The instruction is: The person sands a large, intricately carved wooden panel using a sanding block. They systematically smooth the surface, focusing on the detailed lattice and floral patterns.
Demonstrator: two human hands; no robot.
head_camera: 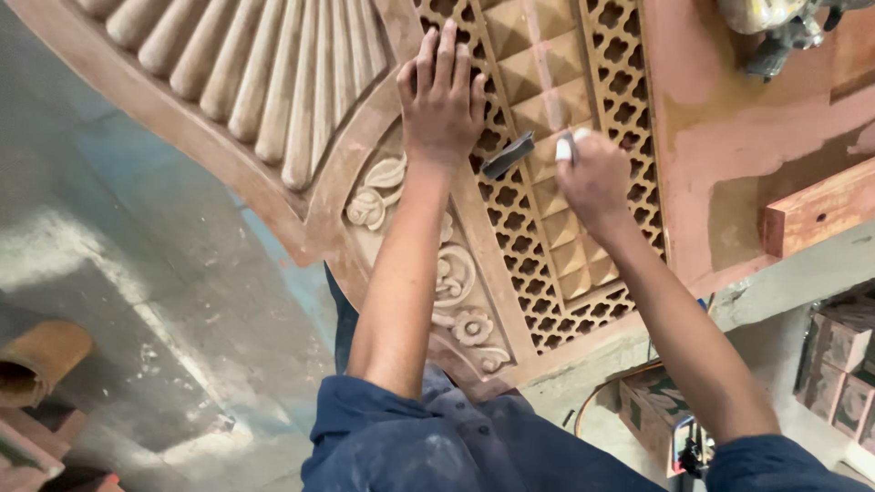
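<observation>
A large carved wooden panel (pixel 301 100) lies below me, with fluted rays, carved flowers and a lattice grille (pixel 524 264). My left hand (pixel 442 96) rests flat on the panel at the lattice's left border, fingers spread. My right hand (pixel 592 173) is closed around a small flat dark blade tool (pixel 508 155), whose blade points left onto the lattice beside a column of raised pyramid blocks (pixel 556 100). White dust or tape shows on my right index finger.
A reddish wooden block (pixel 816 214) lies at the right on a pink-stained surface. Metallic objects (pixel 775 27) sit at top right. Patterned boxes (pixel 838 364) stand at lower right, a rusty pipe end (pixel 36 364) at lower left on the grey concrete floor (pixel 137 273).
</observation>
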